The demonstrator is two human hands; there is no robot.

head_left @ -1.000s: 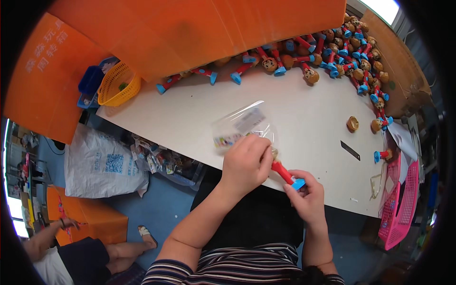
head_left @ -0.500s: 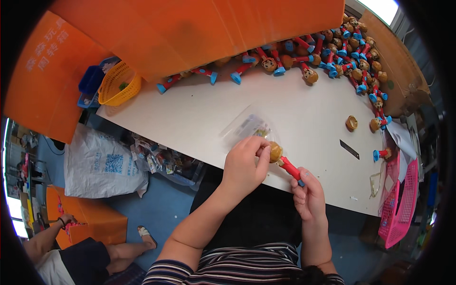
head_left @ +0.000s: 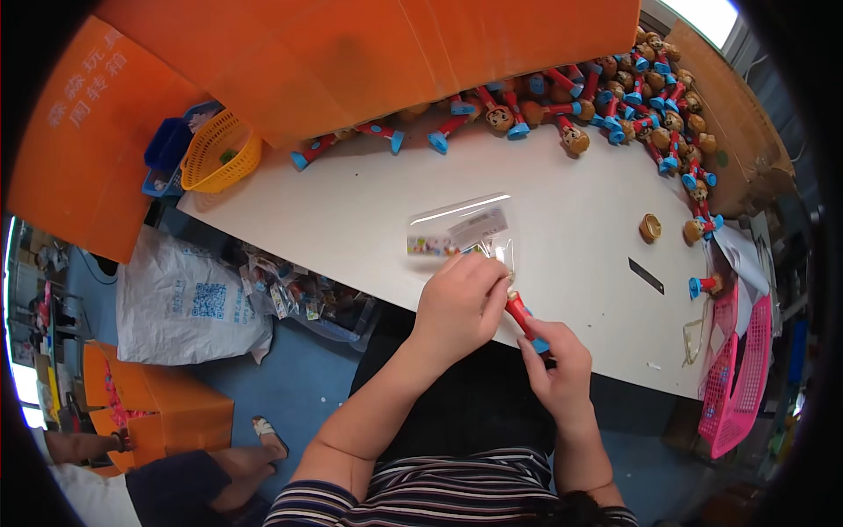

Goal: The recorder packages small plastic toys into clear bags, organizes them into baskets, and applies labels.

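Near edge of the white worktop (head_left: 580,220); clock centre taken where the two hands meet, 12 o'clock pointing away from the person.

Left hand (head_left: 458,300): fingers curled into a close pinch on the near end of a clear plastic package (head_left: 481,227), which extends toward 11 o'clock. Contact under the fingertips hidden; cannot tell whether they also grip the toy's top.
Right hand (head_left: 564,362): thumb and fingers closed lightly around the blue base of a red-bodied toy figurine (head_left: 520,309), at 5 o'clock. The figurine slants from base up to the left fingertips; its head is out of sight.

Handling, as judged: support at the base looks sound; best to steer from there, keeping the body in line with the package. Thin film probably creases or springs back if pinched hard, so light left pressure and small right-hand turns seem advisable. Exposing the contact point would help check alignment.

Surroundings: spare figurines (head_left: 654,88) heaped at 1 o'clock; gold-brown half shell (head_left: 650,227) at 2; dark flat blade (head_left: 646,275) just before 3, best avoided by the right forearm; pink basket (head_left: 738,378) near 4; yellow basket (head_left: 222,162) at 10.
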